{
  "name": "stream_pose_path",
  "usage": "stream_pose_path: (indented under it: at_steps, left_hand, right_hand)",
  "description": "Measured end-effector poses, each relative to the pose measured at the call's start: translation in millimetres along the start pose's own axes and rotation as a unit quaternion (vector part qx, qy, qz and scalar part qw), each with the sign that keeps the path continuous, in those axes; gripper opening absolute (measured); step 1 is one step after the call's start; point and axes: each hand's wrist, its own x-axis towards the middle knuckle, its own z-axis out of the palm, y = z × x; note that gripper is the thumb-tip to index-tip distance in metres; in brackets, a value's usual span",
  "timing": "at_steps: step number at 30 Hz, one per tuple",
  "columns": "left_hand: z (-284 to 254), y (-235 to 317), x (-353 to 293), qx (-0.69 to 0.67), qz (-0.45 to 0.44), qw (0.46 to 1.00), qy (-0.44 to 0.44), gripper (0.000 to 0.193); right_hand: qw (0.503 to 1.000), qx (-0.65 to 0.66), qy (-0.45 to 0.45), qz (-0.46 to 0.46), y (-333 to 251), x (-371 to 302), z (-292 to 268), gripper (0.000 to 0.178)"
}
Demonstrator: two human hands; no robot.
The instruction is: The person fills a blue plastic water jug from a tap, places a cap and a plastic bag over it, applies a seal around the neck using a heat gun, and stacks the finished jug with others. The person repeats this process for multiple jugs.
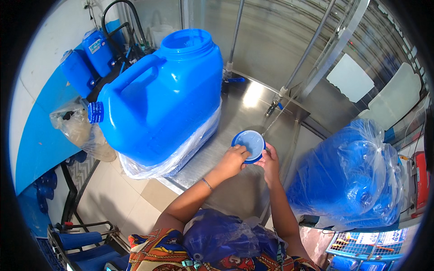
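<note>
Right hand (270, 163), partly closed, grips the right rim of a round blue screw cap (252, 141); left hand (235, 159), fingers curled, touches the interior, grip indeterminable. The cap is above the stainless-steel desk (239, 113), right of the open-mouthed blue jerrycan (181, 95).

Blue left and right

At right, a clear plastic bag (384, 151) wraps blue containers (339, 180) near two white panels (351, 77). At left, two blue canisters (99, 54) stand by the wall (38, 58), with a translucent bag (74, 122) nearby.
</note>
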Motion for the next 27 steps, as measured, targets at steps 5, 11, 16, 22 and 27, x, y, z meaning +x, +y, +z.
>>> stream_pose_path:
  at_steps: [5, 11, 16, 22, 27]
  left_hand:
    - [2.2, -4.3, -4.1, -0.061, -0.021, 0.998, -0.006, 0.028]
    - [15.1, -14.6, 2.7, -0.358, -0.238, 0.903, 0.028, 0.023]
    - [20.6, -18.5, 18.3, -0.538, -0.306, 0.785, 0.027, 0.024]
    - [24.2, -16.6, 36.9, -0.533, -0.330, 0.779, 0.006, 0.025]
    - [30.9, -18.4, 37.9, -0.525, -0.366, 0.768, -0.003, 0.023]
  right_hand:
    - [1.000, -0.019, 0.008, -0.011, -4.7, 4.7, 2.8, 0.038]
    - [0.995, -0.077, -0.059, 0.021, -21.0, 28.6, -5.5, 0.042]
    - [0.877, -0.457, 0.027, -0.146, -52.2, 59.5, -17.8, 0.052]
    - [0.662, -0.680, 0.151, -0.276, -74.9, 109.0, -28.6, 0.063]
    - [0.630, -0.740, 0.113, -0.208, -43.8, 128.0, -28.9, 0.068]
